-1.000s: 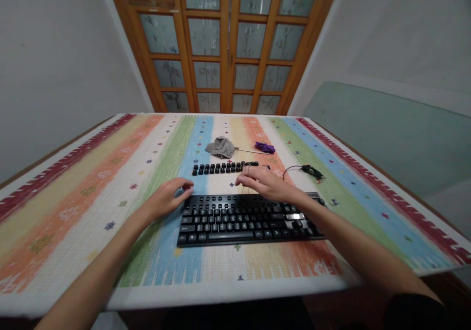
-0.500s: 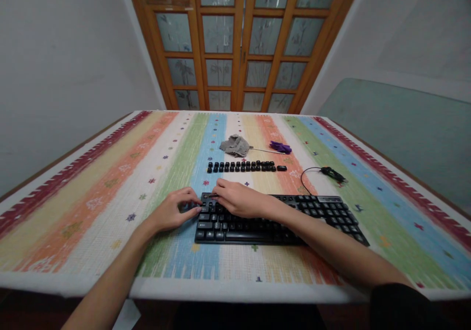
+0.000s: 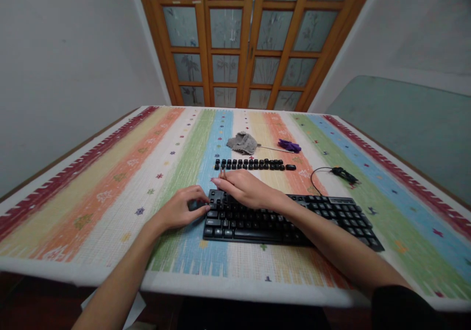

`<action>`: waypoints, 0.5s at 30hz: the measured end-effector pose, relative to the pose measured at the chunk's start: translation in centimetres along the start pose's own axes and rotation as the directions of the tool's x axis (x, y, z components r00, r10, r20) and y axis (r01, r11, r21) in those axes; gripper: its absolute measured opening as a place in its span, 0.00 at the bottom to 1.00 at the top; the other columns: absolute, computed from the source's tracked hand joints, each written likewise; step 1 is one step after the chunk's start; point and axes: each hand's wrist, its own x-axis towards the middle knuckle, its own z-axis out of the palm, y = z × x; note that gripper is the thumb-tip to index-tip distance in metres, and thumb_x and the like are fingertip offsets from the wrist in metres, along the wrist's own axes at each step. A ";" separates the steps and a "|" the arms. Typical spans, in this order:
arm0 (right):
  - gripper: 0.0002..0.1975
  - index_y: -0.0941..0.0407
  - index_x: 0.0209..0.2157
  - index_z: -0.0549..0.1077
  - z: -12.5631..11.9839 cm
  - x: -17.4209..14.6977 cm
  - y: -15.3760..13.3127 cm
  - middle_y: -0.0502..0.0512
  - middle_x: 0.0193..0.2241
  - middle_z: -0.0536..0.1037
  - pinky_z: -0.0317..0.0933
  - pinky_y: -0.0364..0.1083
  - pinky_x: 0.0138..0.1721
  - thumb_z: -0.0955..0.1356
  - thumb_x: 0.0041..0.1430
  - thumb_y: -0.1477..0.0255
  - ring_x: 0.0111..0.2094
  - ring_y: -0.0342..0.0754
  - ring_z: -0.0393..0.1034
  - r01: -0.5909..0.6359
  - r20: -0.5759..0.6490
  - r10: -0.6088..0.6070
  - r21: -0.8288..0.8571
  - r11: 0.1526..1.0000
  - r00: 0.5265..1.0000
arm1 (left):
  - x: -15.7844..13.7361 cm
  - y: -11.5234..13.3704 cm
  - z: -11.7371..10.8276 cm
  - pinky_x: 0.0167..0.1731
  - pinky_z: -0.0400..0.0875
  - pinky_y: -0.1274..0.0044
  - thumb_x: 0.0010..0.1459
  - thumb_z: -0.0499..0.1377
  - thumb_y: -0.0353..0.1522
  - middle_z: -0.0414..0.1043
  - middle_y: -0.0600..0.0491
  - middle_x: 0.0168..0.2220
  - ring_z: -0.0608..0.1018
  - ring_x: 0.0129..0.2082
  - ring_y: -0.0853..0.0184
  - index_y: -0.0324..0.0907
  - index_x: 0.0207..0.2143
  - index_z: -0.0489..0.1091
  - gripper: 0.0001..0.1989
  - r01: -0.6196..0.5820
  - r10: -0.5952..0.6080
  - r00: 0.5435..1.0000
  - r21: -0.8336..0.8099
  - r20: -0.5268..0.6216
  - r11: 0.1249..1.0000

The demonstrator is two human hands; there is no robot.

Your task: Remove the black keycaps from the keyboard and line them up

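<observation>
A black computer keyboard (image 3: 270, 234) lies flat on the striped tablecloth. My left hand (image 3: 180, 207) is at its left side, with thumb and forefinger closed on the edge. Over the keyboard's upper left part is my right hand (image 3: 245, 187), its fingertips pinched together just past the back edge. Whatever the pinch holds, if anything, is too small to make out. Beyond these fingers, loose black keycaps (image 3: 290, 167) stand in two rows. My right hand and forearm cover part of the keyboard.
A crumpled grey cloth (image 3: 243, 143) lies behind the keycaps. To its right, a thin rod (image 3: 272, 148) reaches toward a purple bundle (image 3: 289, 146). The keyboard's cable (image 3: 343, 175) is bundled at the right. The tablecloth's front edge (image 3: 257, 290) is nearest me.
My right hand has risen off the keyboard's upper left keys and shifted away from me, toward the keycap rows. My left hand stays at the keyboard's edge. The whole view has shifted slightly.
</observation>
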 end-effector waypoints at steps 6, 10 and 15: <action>0.09 0.59 0.36 0.73 0.4 -0.1 0.2 0.51 0.26 0.76 0.58 0.42 0.31 0.64 0.66 0.69 0.26 0.42 0.69 -0.107 -0.014 0.112 0.207 0.973 0.994 | 0.0 -0.1 0.0 0.37 0.70 0.72 0.59 0.60 0.35 0.74 0.52 0.32 0.75 0.33 0.66 0.41 0.33 0.73 0.06 -0.008 0.008 1.000 -0.017 -0.005 1.000; 0.09 0.59 0.32 0.72 1.0 -0.4 0.5 0.48 0.18 0.74 0.59 0.40 0.26 0.69 0.62 0.67 0.20 0.42 0.70 -0.227 0.044 0.225 0.324 0.918 0.973 | 0.0 -0.1 0.1 0.37 0.70 0.72 0.59 0.60 0.34 0.74 0.52 0.32 0.75 0.33 0.66 0.42 0.33 0.73 0.05 -0.022 0.021 1.000 -0.034 -0.016 0.999; 0.16 0.58 0.27 0.70 1.7 -1.4 0.7 0.49 0.18 0.75 0.62 0.40 0.24 0.72 0.56 0.60 0.20 0.44 0.73 -0.297 0.061 0.307 0.488 0.821 0.950 | 0.0 0.0 0.3 0.36 0.70 0.73 0.59 0.59 0.33 0.74 0.52 0.33 0.75 0.33 0.66 0.42 0.36 0.73 0.05 -0.021 0.021 1.000 -0.029 -0.017 0.999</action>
